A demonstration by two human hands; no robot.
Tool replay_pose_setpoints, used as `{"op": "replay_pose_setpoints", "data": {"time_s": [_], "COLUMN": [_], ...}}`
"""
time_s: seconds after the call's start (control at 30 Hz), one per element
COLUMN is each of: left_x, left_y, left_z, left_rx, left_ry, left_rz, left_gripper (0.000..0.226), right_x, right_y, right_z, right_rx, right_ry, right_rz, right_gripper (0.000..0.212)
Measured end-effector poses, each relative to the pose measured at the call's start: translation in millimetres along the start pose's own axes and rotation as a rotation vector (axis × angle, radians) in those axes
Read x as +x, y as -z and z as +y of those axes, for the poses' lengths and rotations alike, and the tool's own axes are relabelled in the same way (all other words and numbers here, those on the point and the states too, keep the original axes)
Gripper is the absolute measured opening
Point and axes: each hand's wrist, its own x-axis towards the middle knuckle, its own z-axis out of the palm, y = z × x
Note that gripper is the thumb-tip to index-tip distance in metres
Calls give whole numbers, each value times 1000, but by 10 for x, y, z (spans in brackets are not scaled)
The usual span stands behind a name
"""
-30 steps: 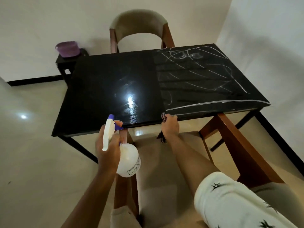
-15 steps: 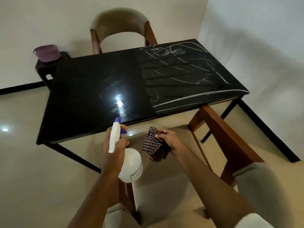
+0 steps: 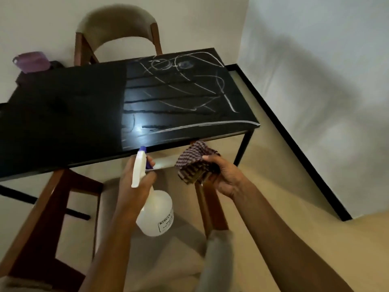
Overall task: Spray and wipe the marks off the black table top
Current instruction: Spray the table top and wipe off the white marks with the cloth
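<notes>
head view: left hand (image 3: 134, 186) grips the spray bottle (image 3: 155, 216) by its neck; right hand (image 3: 223, 175) bunches the soft, limp cloth (image 3: 193, 159) below the marked table (image 3: 63, 114) edge.

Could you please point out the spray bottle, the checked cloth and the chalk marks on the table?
spray bottle (image 3: 156, 216): head view, on its translucent body.
checked cloth (image 3: 192, 158): head view, on its upper fold.
chalk marks (image 3: 228, 101): head view, on the thick white stroke.

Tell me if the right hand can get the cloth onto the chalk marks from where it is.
Probably yes: the right hand holds the checked cloth just off the table's near edge, and nothing lies between it and the chalk marks.
</notes>
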Motion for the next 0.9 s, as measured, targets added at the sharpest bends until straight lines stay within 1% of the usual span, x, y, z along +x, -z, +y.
{"op": "replay_pose_setpoints", "data": {"time_s": [0.07,0.13,0.2,0.27,0.43,0.53,0.6,0.63,0.73,0.83,0.9], "left_x": [22,68,141,160,123,242,382,476,715,877,998], "left_y": [-252,-403,-493,-542,-473,-363,-321,-320,-381,-413,-413], "left_z": [236,332,303,251,216,89,-58,-147,-284,-248,-231], "left_rx": [32,5,-56,-65,-32,-26,5,29,34,17,23], "left_ry": [-22,-12,35,79,87,194,285,318,344,355,384], "left_rz": [31,57,108,148,279,326,340,342,345,344,327], "left_gripper": [23,24,28,33,32,33,22,22,27,42,42], "right_x": [-25,-35,6,78,365,530,703,828,1233,1619,1870], "right_y": [198,315,375,370,243,143,101,71,-31,-195,-341], "right_z": [-165,-273,-348,-405,-497,-695,-891,-1008,-1340,-1534,-1579], "right_rx": [-24,-37,-50,-36,13,23,20,7,-80,-103,-100], "right_ry": [11,-5,-20,-43,-73,-96,-97,-99,-120,-150,-155], "right_rz": [-2,29,41,52,56,35,8,-11,-42,-58,-75], "right_gripper": [27,38,34,30,32,28,28,28,28,33,36]}}
